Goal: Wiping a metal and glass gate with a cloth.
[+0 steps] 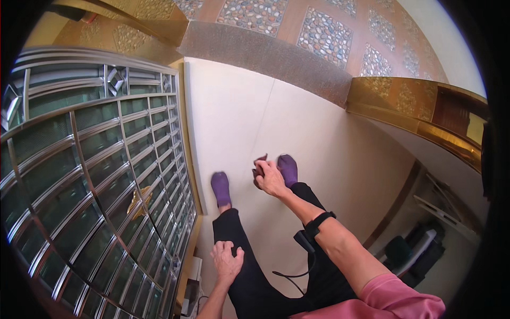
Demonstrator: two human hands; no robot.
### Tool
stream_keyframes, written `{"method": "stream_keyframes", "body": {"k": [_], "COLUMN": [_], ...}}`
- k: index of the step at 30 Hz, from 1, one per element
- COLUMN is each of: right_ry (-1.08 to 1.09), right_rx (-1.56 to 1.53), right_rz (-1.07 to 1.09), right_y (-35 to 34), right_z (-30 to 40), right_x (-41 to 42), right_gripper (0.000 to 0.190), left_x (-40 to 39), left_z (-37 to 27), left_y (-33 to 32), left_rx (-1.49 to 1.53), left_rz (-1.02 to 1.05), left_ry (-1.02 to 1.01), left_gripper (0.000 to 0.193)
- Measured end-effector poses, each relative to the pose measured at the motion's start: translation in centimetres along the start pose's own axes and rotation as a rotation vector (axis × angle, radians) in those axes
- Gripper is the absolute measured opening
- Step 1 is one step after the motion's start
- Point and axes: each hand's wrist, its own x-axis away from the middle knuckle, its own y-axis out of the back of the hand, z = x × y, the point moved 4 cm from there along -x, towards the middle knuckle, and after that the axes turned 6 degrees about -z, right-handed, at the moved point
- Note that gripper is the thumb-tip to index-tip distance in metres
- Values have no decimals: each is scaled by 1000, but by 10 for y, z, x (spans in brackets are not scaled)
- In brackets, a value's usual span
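My right hand (272, 178) is closed around a small dark reddish-brown item (259, 169), perhaps cloth or leather, held out in front of my right foot. Its exact kind cannot be told. My left hand (227, 260) rests on the left thigh or knee of my black trousers (245, 275), fingers a little spread, with nothing in it. Purple socks or soft shoes (220, 188) cover both feet on the pale floor. A black strap (320, 224) with a device and a cable sits around my right forearm.
A metal grille door (95, 171) with a gold ornament (139, 203) stands at left. Ahead lies a dark stone threshold (263, 52), with pebble-inlaid paving beyond. A gold-coloured metal frame (414, 105) is at upper right. Dark items (416, 255) stand at lower right; a white box (194, 275) lies lower left.
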Motion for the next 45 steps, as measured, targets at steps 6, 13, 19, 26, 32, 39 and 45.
{"method": "stream_keyframes", "body": {"k": [6, 13, 19, 26, 32, 39, 45], "right_ry": [162, 512, 452, 371, -183, 247, 421], "right_rx": [-143, -287, 110, -169, -266, -336, -179], "right_rz": [-41, 81, 168, -137, -41, -115, -144], "right_y": [-58, -140, -183, -190, -199, -205, -218], "right_z": [59, 170, 209, 186, 87, 130, 137], "right_x": [-52, -120, -138, -115, -108, -170, -158], "right_gripper": [44, 33, 18, 16, 25, 38, 41], "left_x": [-29, -36, -39, -43, -48, -49, -54], "left_z": [9, 35, 50, 57, 56, 64, 67], "left_y": [-18, -12, -7, -3, 0, -2, 7], "left_rx": [-141, -90, -32, 11, 0, 2, 31], "left_rz": [105, 122, 155, 137, 162, 207, 203], "left_ry": [-69, -70, -60, -95, -74, -62, -62], "left_gripper": [26, 24, 25, 25, 25, 27, 29]}}
